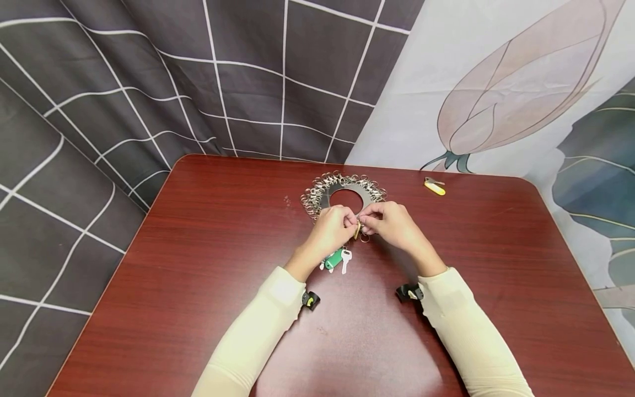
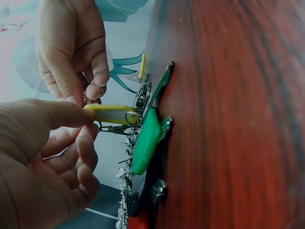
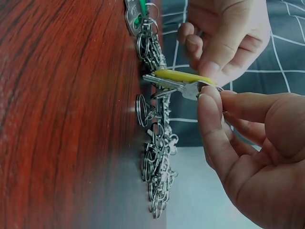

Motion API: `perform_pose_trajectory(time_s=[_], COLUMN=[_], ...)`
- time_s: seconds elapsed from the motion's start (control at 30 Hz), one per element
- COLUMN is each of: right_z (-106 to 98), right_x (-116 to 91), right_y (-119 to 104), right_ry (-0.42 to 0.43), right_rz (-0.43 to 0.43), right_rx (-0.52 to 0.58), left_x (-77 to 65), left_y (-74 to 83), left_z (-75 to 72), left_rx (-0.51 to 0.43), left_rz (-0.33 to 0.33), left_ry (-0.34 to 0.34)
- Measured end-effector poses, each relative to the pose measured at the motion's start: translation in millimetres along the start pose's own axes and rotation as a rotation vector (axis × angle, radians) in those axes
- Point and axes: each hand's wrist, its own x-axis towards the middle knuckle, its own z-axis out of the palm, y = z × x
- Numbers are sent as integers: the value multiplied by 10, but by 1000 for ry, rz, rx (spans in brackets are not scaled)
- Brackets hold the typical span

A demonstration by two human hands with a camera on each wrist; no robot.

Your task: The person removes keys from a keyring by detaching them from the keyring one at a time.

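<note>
My left hand (image 1: 329,227) pinches one end of a yellow key tag (image 2: 112,114) between thumb and fingers, just above the near side of a flat grey ring plate (image 1: 368,197). A silver key (image 3: 190,89) hangs beside this tag. Facing it, my right hand (image 1: 394,223) pinches a small metal split ring at the head of the key, mostly hidden by the fingertips. Metal clasps with split rings (image 3: 159,167) line the plate. Below my left hand, a green key tag (image 1: 334,259) lies with a silver key (image 1: 346,262).
Another yellow key tag (image 1: 435,188) with a key lies at the back right of the red-brown wooden table (image 1: 208,231). Dark checked cloth (image 1: 248,88) and a white floral cloth (image 1: 397,110) hang behind the table. Dark straps with devices sit at both wrists.
</note>
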Motion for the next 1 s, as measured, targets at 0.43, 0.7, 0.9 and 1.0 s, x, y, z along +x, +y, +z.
perform_pose_trajectory(time_s=[0.43, 0.7, 0.9, 1.0], right_z=[39, 26, 30, 31], right_x=[16, 29, 20, 12], right_y=[58, 53, 39, 24], right_ry=[25, 17, 13, 24], right_rz=[-5, 13, 3, -11], right_rx=[-2, 16, 18, 15], left_x=[-8, 18, 24, 23], left_y=[-62, -64, -59, -49], left_z=[-9, -48, -31, -29], left_rx=[45, 68, 8, -18], left_rz=[127, 114, 81, 60], left_ry=[34, 2, -3, 4])
